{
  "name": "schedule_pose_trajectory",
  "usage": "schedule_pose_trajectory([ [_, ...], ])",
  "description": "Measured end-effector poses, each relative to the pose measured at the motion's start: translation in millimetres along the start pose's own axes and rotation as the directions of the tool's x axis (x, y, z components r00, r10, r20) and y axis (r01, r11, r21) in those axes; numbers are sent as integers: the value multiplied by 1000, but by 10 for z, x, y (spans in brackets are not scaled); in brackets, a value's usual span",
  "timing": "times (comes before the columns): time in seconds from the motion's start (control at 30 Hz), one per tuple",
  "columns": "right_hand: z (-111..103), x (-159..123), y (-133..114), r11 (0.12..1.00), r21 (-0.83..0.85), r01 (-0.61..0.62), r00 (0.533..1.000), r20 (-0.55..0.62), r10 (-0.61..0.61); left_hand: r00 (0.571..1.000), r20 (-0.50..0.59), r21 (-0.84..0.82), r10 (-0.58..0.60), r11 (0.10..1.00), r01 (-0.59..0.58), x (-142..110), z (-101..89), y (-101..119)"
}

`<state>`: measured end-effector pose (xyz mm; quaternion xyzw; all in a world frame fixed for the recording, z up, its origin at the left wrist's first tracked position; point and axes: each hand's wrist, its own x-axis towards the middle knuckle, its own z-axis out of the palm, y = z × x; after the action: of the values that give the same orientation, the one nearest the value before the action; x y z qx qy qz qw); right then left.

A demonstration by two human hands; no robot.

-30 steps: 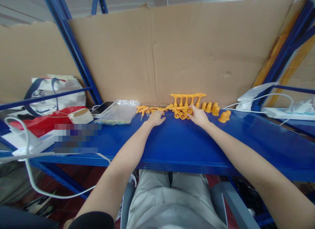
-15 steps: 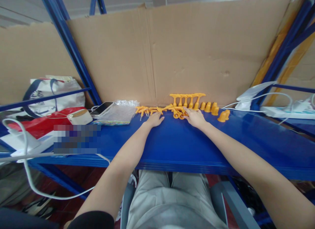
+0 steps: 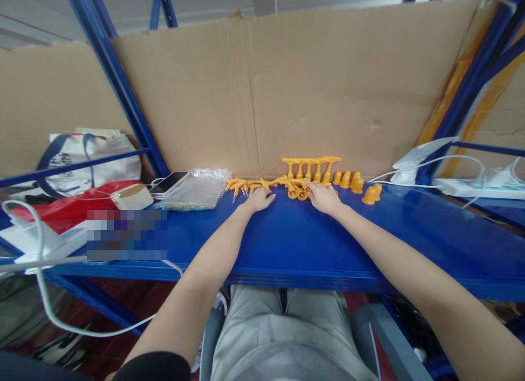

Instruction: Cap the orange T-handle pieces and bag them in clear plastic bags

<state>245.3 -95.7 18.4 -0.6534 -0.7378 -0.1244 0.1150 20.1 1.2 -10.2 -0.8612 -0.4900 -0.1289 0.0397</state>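
Observation:
Yellow T-handled corkscrews (image 3: 234, 184) with bare metal spirals lie at the left of the group. My left hand (image 3: 259, 199) rests low beside them, thumb apart, its fingertips touching or close to the nearest yellow handles (image 3: 266, 182). Right of it, capped corkscrews (image 3: 292, 194) lie with their round open ends toward me. My right hand (image 3: 325, 198) lies over the right end of these, fingers stretched forward, hiding at least one. Behind, a row of yellow corkscrews (image 3: 309, 168) stands upright, handles up. Several yellow caps (image 3: 345, 179) stand to the right, with a nearer pair (image 3: 370, 194).
A cardboard sheet (image 3: 328, 86) backs the blue shelf (image 3: 299, 239). On the left are a clear plastic bag (image 3: 197, 192), a phone (image 3: 170, 181), a white charger (image 3: 131, 197), a red bag and cables. A power strip (image 3: 484, 188) with white cords lies right.
My right hand has moved a little left over the lying corkscrews, now covering one whose end showed earlier. My left hand has stayed nearly still.

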Motion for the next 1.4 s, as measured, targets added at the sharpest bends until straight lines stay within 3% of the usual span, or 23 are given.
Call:
schedule_pose_trajectory([
  [0.2, 10, -1, -1, 1000, 16, -5, 1000, 4, 5, 992, 1, -38, -124, 992, 124, -28, 4, 13],
  [0.33, 11, 4, 1, 999, 47, -15, 1000, 13, 14, 985, -48, 18, -168, 985, 169, -78, -81, -5],
  [0.47, 38, 24, 22, 994, 107, -26, 999, 30, 23, 968, -19, 73, -252, 965, 252, -125, -146, -11],
  [0.6, 70, 38, 48, 992, 129, -2, 1000, 5, 1, 971, -44, 92, -237, 966, 240, -144, -166, 20],
  [0.87, 57, 30, 39, 993, 114, -4, 1000, 23, 2, 961, -220, 34, -170, 983, 182, -93, -178, 92],
  [1.0, 79, 37, 57, 993, 115, 4, 1000, 3, -5, 902, -418, -156, -113, 986, 51, -53, -200, 108],
  [1.13, 122, 54, 90, 992, 123, 28, 999, -20, -26, 794, -587, -330, -158, 942, -56, -46, -242, 150],
  [1.2, 141, 62, 104, 991, 133, 32, 999, -22, -29, 762, -622, -368, -183, 926, -78, -54, -263, 179],
  [1.27, 154, 68, 115, 989, 146, 31, 999, -18, -28, 765, -608, -399, -212, 914, -64, -63, -279, 203],
  [1.4, 154, 68, 127, 985, 165, 48, 999, -16, -47, 834, -484, -429, -266, 903, 39, -68, -296, 204],
])
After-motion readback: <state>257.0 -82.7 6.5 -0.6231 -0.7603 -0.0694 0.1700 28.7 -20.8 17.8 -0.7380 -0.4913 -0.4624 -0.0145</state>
